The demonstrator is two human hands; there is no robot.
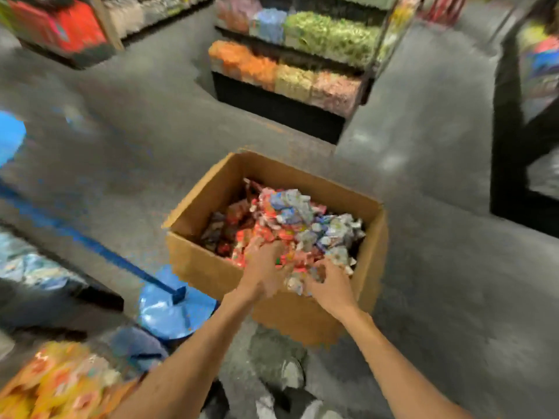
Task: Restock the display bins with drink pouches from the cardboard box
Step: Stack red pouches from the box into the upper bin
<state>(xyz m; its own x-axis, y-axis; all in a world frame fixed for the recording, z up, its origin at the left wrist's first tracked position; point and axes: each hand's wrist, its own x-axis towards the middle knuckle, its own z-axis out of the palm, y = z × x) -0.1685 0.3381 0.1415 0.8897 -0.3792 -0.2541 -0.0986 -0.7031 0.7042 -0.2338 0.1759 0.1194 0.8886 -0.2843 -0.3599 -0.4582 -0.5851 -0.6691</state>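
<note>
Though motion blurs much of the view, the grey concrete floor (423,222) fills most of it. A black tiered display shelf (281,113) carrying orange, green and pink bins (260,68) stands at 12 o'clock, well apart from everything nearer. At the centre an open brown cardboard box (196,261) sits on the floor, holding a heap of crinkled red, orange and silver-blue foil drink pouches (290,216), the pale ones lying toward 3 o'clock. The left hand (266,267) reaches over the box's 6 o'clock rim, fingers sunk among red pouches; blur hides whether they grip. Just beside it toward 3 o'clock, the right hand (331,284) curls its fingers round pale silver pouches at the same rim
</note>
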